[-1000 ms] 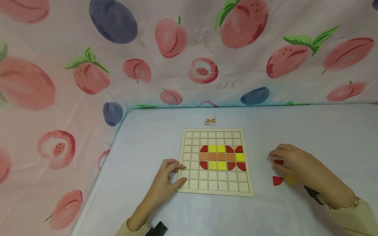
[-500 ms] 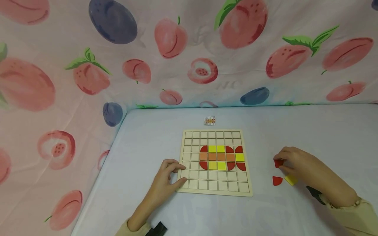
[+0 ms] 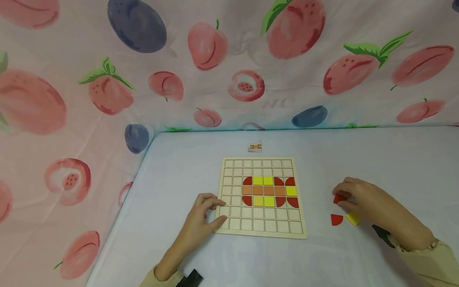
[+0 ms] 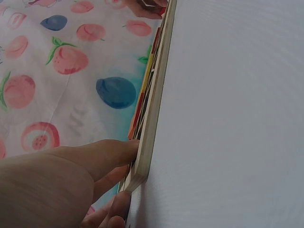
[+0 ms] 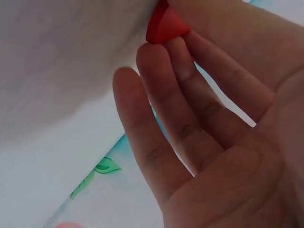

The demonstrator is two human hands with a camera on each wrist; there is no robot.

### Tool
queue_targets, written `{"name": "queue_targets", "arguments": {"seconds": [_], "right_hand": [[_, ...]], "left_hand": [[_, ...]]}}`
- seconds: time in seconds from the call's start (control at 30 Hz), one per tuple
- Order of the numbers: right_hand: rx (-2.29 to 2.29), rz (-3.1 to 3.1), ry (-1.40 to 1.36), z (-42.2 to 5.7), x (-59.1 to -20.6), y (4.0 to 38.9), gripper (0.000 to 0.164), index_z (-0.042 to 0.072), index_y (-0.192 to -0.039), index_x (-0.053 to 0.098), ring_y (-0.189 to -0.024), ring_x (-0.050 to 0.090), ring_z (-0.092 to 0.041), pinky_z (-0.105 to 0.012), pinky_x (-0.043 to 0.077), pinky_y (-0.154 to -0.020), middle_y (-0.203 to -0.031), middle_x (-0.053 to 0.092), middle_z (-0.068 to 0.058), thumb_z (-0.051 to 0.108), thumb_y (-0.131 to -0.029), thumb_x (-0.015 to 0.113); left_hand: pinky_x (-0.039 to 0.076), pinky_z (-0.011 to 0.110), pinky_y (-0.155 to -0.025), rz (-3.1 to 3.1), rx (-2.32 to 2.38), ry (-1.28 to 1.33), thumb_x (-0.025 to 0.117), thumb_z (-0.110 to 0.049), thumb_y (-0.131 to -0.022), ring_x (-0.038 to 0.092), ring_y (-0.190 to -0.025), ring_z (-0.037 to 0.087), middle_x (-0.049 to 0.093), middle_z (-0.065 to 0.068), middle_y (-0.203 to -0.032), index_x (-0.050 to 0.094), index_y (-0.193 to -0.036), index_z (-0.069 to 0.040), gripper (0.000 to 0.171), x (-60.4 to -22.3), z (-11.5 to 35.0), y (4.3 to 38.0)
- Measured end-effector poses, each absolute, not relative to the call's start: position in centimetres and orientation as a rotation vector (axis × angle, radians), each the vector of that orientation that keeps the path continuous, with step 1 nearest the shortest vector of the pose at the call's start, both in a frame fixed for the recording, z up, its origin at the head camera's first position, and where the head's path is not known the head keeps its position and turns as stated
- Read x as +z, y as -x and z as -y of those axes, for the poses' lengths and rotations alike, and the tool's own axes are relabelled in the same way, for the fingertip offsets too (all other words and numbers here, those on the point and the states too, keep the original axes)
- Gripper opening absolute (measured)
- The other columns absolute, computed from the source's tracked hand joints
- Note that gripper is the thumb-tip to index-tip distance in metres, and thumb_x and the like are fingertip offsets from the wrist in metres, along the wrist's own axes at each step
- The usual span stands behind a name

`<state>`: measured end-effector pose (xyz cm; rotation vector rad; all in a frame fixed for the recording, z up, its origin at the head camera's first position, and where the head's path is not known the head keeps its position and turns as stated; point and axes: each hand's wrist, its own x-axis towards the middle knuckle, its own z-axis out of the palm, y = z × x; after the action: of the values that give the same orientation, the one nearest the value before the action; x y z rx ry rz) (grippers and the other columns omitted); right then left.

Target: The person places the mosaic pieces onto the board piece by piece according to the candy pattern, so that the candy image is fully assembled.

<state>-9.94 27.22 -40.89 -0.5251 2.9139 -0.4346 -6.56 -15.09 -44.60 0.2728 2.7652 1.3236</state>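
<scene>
In the head view my left hand (image 3: 203, 217) rests at the left edge of a square wooden grid board (image 3: 251, 224), thumb and fingertips touching its rim. The left wrist view shows the board edge-on (image 4: 154, 104) beside that thumb. To the right of the board, my right hand (image 3: 362, 201) pinches a red quarter-circle tile (image 5: 166, 23) between thumb and fingers, at the table. Just nearer lie another red quarter-circle tile (image 3: 336, 220) and a yellow square tile (image 3: 353, 218). On the board, red quarter-circles (image 3: 247, 201), yellow squares (image 3: 268, 181) and orange squares (image 3: 257, 190) form a pattern.
A small card (image 3: 255, 146) printed with a coloured grid lies behind the board. The white tabletop (image 3: 172, 167) ends at a fruit-print cloth (image 3: 287, 79) at the back and left.
My right hand has drawn slightly back to the right and come to pinch the red tile, baring the yellow tile nearby. The left hand and board stay put.
</scene>
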Motion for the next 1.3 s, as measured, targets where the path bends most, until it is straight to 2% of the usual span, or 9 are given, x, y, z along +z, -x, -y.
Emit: {"name": "queue_targets", "arguments": {"seconds": [0.27, 0.53, 0.8, 1.0, 1.3], "right_hand": [[-0.465, -2.921, 0.527, -26.7, -40.8, 10.0, 0.027, 0.008, -0.092, 0.071, -0.077, 0.059, -0.014, -0.036, 0.057, -0.07, -0.084, 0.059, 0.004, 0.009, -0.071, 0.088], [-0.551, -2.887, 0.615, -26.3, -40.7, 10.2, 0.021, 0.01, -0.09, 0.072, -0.072, 0.056, -0.008, -0.025, 0.054, -0.065, -0.082, 0.063, 0.008, 0.006, -0.074, 0.085], [-0.605, -2.868, 0.606, -25.1, -39.8, 10.6, 0.021, 0.018, -0.082, 0.066, -0.068, 0.055, -0.005, -0.023, 0.051, -0.062, -0.076, 0.063, 0.011, 0.009, -0.076, 0.084], [-0.574, -2.903, 0.676, -24.3, -39.1, 10.9, 0.019, 0.011, -0.092, 0.076, -0.073, 0.06, -0.008, -0.03, 0.057, -0.068, -0.084, 0.069, 0.007, 0.008, -0.075, 0.084], [-0.584, -2.976, 0.822, -22.8, -38.8, 11.6, 0.02, 0.01, -0.095, 0.077, -0.072, 0.058, -0.006, -0.027, 0.056, -0.068, -0.082, 0.061, 0.008, 0.005, -0.077, 0.083]], "left_hand": [[0.041, 0.025, -0.076, -2.752, 1.337, -0.271, 0.08, -0.015, -0.084, 0.05, -0.101, 0.011, 0.05, -0.002, -0.129, 0.07, -0.112, -0.023, 0.031, -44.6, 15.1, 6.6], [0.041, 0.025, -0.077, -2.747, 1.339, -0.269, 0.081, -0.016, -0.084, 0.05, -0.101, 0.011, 0.05, -0.002, -0.129, 0.069, -0.112, -0.023, 0.031, -44.6, 15.1, 6.6], [0.041, 0.025, -0.077, -2.748, 1.335, -0.268, 0.08, -0.016, -0.084, 0.05, -0.101, 0.011, 0.05, -0.001, -0.129, 0.069, -0.112, -0.023, 0.031, -44.5, 15.1, 6.6], [0.041, 0.025, -0.077, -2.741, 1.345, -0.27, 0.08, -0.016, -0.084, 0.05, -0.101, 0.011, 0.05, -0.001, -0.129, 0.069, -0.111, -0.023, 0.031, -44.5, 15.1, 6.6], [0.041, 0.024, -0.076, -2.752, 1.335, -0.275, 0.081, -0.016, -0.084, 0.05, -0.101, 0.011, 0.05, -0.002, -0.129, 0.069, -0.111, -0.023, 0.031, -44.7, 15.1, 6.6]]}}
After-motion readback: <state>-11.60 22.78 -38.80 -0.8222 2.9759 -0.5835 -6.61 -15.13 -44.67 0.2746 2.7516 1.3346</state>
